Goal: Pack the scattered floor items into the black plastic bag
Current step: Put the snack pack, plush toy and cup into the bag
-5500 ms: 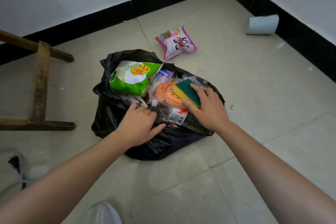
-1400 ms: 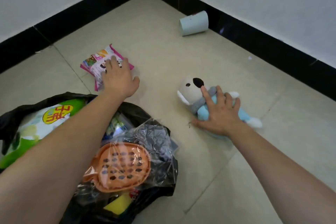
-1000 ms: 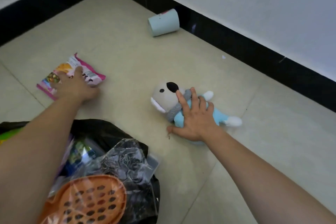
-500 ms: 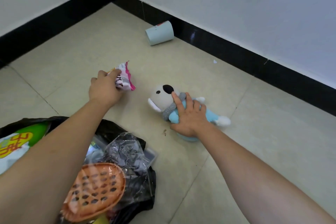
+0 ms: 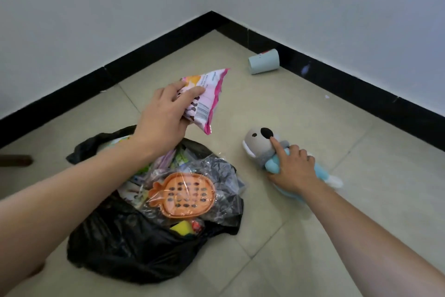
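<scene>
Pink snack packet [image 5: 204, 99] pinched in left hand [image 5: 163, 118] fingers above black bag [image 5: 125, 243]; right hand [image 5: 292, 169] fingers clamped around plush koala [image 5: 260, 145]

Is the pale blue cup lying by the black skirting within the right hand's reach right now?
Probably not yet. The right hand is closed on the grey and blue plush toy, and the pale blue cup lies well beyond it, with only bare floor between.

Soft, even daylight, faint shadows, glare on the clear wrap [image 5: 218, 177], wide-angle bending at edges, slight blur.
</scene>
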Motion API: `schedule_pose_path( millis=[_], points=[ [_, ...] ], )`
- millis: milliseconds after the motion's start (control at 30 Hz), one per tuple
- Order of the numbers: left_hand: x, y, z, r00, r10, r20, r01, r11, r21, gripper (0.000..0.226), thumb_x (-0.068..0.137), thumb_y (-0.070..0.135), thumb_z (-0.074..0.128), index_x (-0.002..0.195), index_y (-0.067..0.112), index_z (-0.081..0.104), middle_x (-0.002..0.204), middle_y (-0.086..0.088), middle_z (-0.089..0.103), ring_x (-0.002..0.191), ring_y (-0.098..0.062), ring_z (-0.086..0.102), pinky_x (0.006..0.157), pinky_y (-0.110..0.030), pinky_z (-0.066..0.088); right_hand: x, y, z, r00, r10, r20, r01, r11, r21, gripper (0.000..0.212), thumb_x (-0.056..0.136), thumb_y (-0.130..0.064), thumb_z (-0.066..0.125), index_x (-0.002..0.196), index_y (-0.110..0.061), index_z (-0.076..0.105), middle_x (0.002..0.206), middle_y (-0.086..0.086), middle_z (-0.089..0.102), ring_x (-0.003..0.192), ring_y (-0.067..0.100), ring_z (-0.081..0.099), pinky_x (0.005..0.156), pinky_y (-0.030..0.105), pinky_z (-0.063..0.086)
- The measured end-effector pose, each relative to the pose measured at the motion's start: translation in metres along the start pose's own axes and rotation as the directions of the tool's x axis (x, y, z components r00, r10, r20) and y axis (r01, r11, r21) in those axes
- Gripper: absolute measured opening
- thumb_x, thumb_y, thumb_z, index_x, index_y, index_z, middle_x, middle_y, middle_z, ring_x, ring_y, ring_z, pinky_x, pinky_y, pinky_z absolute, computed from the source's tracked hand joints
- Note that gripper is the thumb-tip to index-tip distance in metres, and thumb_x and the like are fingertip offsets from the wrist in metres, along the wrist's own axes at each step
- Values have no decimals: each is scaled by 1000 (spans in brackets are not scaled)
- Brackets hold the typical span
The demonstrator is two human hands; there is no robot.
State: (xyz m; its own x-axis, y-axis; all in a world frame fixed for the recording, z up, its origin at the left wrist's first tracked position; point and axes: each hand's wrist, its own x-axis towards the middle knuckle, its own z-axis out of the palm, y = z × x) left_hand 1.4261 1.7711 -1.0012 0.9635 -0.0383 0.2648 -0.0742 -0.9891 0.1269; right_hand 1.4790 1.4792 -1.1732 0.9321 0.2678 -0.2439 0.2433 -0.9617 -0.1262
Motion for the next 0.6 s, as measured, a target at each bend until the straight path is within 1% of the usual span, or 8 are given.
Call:
schedule_pose_path(
  millis=[167, 267, 333, 400, 467, 533, 567, 600],
  points=[
    [-72, -4, -5, 999, -29, -38, 30, 999, 13, 71, 80, 7, 72, 142, 29, 46, 146, -12, 42, 127, -36, 40, 93, -49, 46, -15, -4, 4, 1000, 29, -9, -29, 1000, 0, 96, 83, -61, 54, 156, -41, -5, 137, 13, 39, 120, 34, 44, 100, 46, 35],
    [-112, -16, 15, 998, -24, 60, 15, 989, 149, 86, 68, 2, 80, 141, 30, 44, 146, -18, 42, 132, -40, 37, 97, -53, 46, -24, -7, 8, 999, 49, -20, -48, 999, 15, 96, 83, -62, 54, 157, -41, -4, 139, 13, 38, 121, 34, 43, 103, 46, 34],
    [-132, -27, 25, 991, 0, 133, -32, 970, 240, 97, 61, -6, 77, 142, 32, 39, 146, -20, 43, 134, -41, 36, 94, -54, 49, -31, -10, 6, 998, 61, 0, -61, 998, 25, 95, 83, -63, 54, 157, -41, -2, 141, 12, 37, 123, 34, 43, 104, 45, 33],
    [-142, -33, 27, 987, 50, 153, -93, 953, 288, 99, 57, -7, 76, 142, 30, 42, 145, -22, 42, 133, -42, 34, 90, -55, 50, -36, -17, 3, 994, 108, 35, -108, 994, -3, 95, 82, -63, 55, 156, -41, 0, 146, 15, 33, 129, 36, 37, 107, 48, 28],
    [-149, -33, 26, 982, 49, 180, -101, 951, 291, 103, 55, -3, 76, 146, 30, 40, 149, -21, 38, 136, -41, 30, 91, -54, 48, -44, -35, -3, 986, 163, -16, -163, 987, -6, 96, 81, -60, 59, 157, -34, 7, 155, 21, 17, 140, 43, 21, 113, 53, 17],
    [-159, -31, 27, 977, 31, 210, -85, 964, 252, 107, 57, 0, 75, 150, 33, 33, 155, -19, 31, 141, -40, 25, 93, -52, 48, -53, -68, -16, 972, 100, -212, -62, 982, 178, 87, 85, -53, 61, 156, -23, 21, 159, 24, 10, 145, 44, 13, 116, 57, 14],
    [-165, -31, 28, 972, 44, 230, -96, 971, 221, 107, 61, 2, 73, 152, 34, 28, 159, -18, 24, 145, -39, 21, 96, -52, 46, -58, -88, -26, 958, 51, -282, 41, 950, 310, 79, 90, -52, 58, 155, -21, 26, 159, 22, 16, 145, 41, 18, 117, 56, 17],
    [-171, -32, 29, 967, 66, 244, -112, 977, 180, 104, 66, 5, 72, 154, 35, 23, 163, -16, 16, 149, -38, 14, 102, -52, 43, -63, -110, -38, 960, 6, -281, 127, 883, 451, 75, 93, -57, 52, 154, -21, 29, 156, 18, 26, 143, 36, 28, 117, 53, 23]
  ],
)
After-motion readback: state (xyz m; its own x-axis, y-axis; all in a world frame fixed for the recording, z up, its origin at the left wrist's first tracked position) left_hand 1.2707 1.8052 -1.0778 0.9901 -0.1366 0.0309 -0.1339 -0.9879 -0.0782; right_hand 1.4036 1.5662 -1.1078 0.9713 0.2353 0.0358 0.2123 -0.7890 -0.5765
